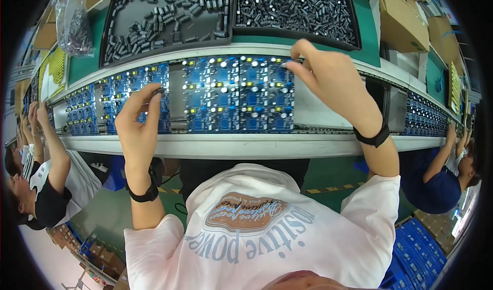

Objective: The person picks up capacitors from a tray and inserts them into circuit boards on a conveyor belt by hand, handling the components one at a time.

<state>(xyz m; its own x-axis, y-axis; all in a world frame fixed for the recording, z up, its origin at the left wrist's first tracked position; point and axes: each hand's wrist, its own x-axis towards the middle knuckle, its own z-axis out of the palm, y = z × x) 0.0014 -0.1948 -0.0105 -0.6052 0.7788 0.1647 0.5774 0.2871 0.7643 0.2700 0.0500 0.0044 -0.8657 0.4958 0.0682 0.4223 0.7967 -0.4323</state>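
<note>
My left hand [137, 123] is raised over a blue circuit board panel [156, 118]. Its thumb and forefinger pinch a small dark capacitor [160, 90]. Just right of it, two more blue circuit board panels, a left one [211, 95] and a right one [267, 97], lie side by side on the conveyor, dotted with white, yellow and dark parts. At the far right corner of the right panel is my right hand [331, 79], its thumb and forefinger closed together by the board. What they hold, if anything, is too small to make out.
Beyond the conveyor rail [246, 145] stand a black tray [169, 49] of larger dark capacitors and another black tray [298, 33] of smaller ones. A plastic bag [74, 25] and a cardboard box [403, 20] flank them. Co-workers work at both sides, one left [54, 182], one right [434, 179].
</note>
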